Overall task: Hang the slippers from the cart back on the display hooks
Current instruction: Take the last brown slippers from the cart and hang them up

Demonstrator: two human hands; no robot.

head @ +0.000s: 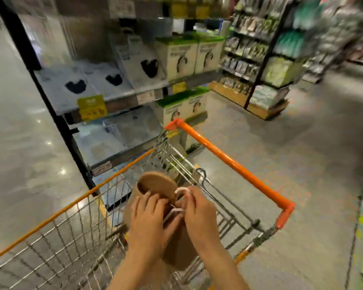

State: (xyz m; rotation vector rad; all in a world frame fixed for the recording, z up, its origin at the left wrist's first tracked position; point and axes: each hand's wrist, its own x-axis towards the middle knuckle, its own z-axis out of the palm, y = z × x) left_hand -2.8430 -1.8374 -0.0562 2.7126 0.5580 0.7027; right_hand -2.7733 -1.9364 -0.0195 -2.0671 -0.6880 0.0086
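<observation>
Store aisles with stocked shelving (122, 84) form the background, and a polished floor (302, 143) runs beneath a wire cart (76, 233) with an orange handle (235, 164). A pair of tan slippers (157, 185) is held above the cart basket, clear of the wire. The left hand (147, 225) is wrapped over the slippers, its fingers curled round the upper edge. The right hand (199, 214) is closed on a white plastic hanger (182, 192) attached to the pair, with the fingers pinching its hooked top.

Progress is judged as early. The pair is lifted from the cart but is not yet hung. No slipper display hooks can be identified in the head view; the image is blurred. Remaining steps are judged to be: carrying the pair to the display, seating the hanger on a hook, and repeating for any further slippers. Whether more slippers lie in the cart cannot be told.
</observation>
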